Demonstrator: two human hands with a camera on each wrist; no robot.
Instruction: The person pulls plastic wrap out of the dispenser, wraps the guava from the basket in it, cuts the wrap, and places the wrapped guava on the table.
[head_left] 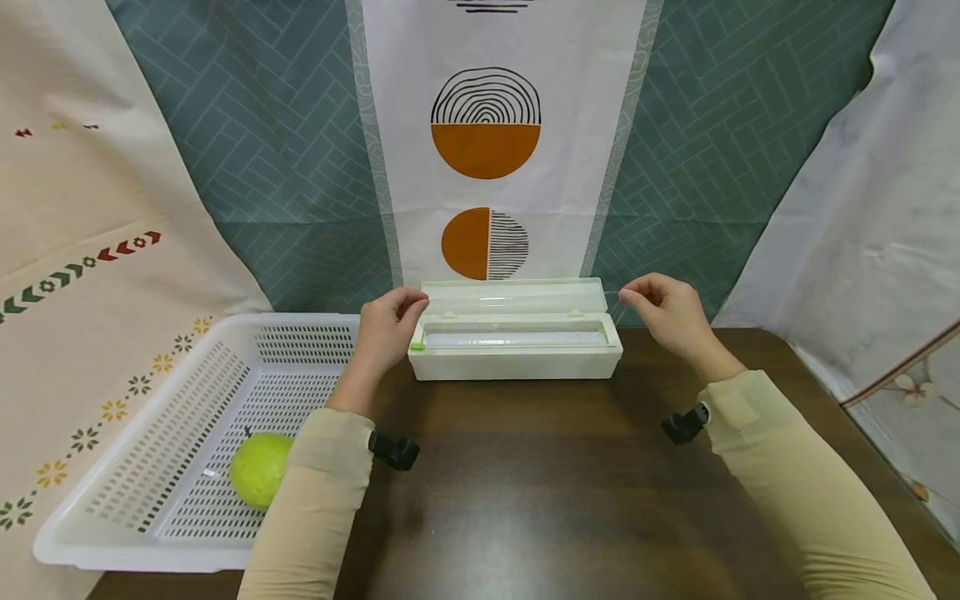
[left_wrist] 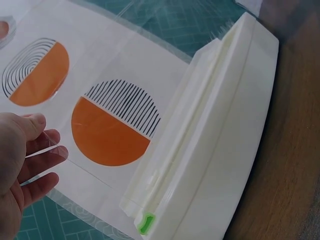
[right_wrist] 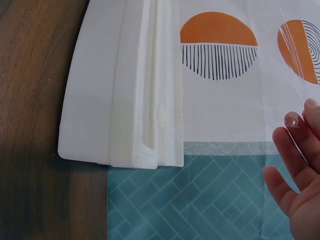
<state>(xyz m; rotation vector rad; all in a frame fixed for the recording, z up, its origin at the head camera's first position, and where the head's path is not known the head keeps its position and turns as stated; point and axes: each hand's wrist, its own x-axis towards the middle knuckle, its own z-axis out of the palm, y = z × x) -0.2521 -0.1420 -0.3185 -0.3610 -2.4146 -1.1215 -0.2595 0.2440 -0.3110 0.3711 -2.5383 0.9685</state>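
A white plastic wrap dispenser [head_left: 516, 364] stands at the back of the table, its lid [head_left: 513, 297] raised and a roll of clear film [head_left: 517, 339] inside. A green slider [head_left: 417, 346] sits at its left end. By the left end, my left hand [head_left: 387, 328] pinches a corner of clear plastic wrap [left_wrist: 82, 169] between thumb and finger. Off the right end, my right hand [head_left: 666, 315] pinches the other side of the wrap [right_wrist: 291, 47]. The sheet spans between both hands; its transparency hides most of its outline in the head view.
Left of the dispenser lies a white perforated basket [head_left: 142, 554] holding a green round fruit [head_left: 259, 469] with a stem, partly behind my left sleeve. A brown wooden table [head_left: 525, 500] stretches in front. Patterned cloths [head_left: 285, 125] hang behind and at both sides.
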